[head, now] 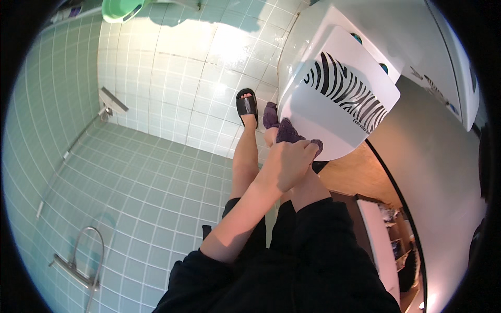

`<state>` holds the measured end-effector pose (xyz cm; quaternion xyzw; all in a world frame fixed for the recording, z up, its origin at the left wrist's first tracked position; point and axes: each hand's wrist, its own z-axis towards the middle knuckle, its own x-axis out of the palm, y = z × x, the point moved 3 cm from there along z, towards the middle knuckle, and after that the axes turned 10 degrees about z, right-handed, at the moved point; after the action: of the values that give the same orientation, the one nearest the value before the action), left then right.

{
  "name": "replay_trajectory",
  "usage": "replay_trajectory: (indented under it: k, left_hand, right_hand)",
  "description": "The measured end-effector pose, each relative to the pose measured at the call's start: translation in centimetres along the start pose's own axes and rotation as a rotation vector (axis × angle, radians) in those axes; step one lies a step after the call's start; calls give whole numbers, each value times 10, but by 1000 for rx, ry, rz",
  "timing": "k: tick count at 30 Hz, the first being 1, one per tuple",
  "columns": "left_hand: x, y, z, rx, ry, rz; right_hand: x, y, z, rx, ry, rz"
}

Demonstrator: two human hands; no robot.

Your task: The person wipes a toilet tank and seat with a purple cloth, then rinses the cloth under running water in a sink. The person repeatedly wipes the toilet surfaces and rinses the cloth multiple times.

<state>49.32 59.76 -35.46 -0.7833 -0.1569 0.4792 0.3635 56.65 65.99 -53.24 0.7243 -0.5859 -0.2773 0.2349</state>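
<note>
My left hand (294,154) is closed around a bunched purple cloth (289,132), with one end poking out past its fingers. My right hand (270,135) shows only as a patch of skin beyond my left wrist. It appears closed on the cloth's other end, and most of it is hidden behind my left arm. My forearms cross, left over right. The cloth hangs at the front edge of a white toilet lid (313,117); touching or apart, I cannot tell. The lid is down and bears black zebra stripes and small writing.
My foot in a black slide sandal (247,107) stands on the white floor tiles (188,86). A squeegee (113,101) leans by the tiled wall at left. Below it are a shower mixer (76,272) and hose. A green basin (121,8) lies at the far edge. Shelves (396,238) show at lower right.
</note>
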Motion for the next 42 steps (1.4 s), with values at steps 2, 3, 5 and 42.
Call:
replay_trajectory:
  k: [2, 3, 5, 42]
  left_hand:
    - [1, -1, 1, 36, -42, 29]
    - [0, 0, 5, 53, -71, 47]
    - [-8, 0, 14, 30, -137, 72]
    - [112, -28, -95, -732, 70, -487]
  right_hand:
    - [2, 15, 12, -11, 58, -43]
    - [3, 24, 18, -23, 90, -65]
    - [6, 47, 30, -45, 150, -118]
    - [-78, -39, -43, -1181, 20, -1537]
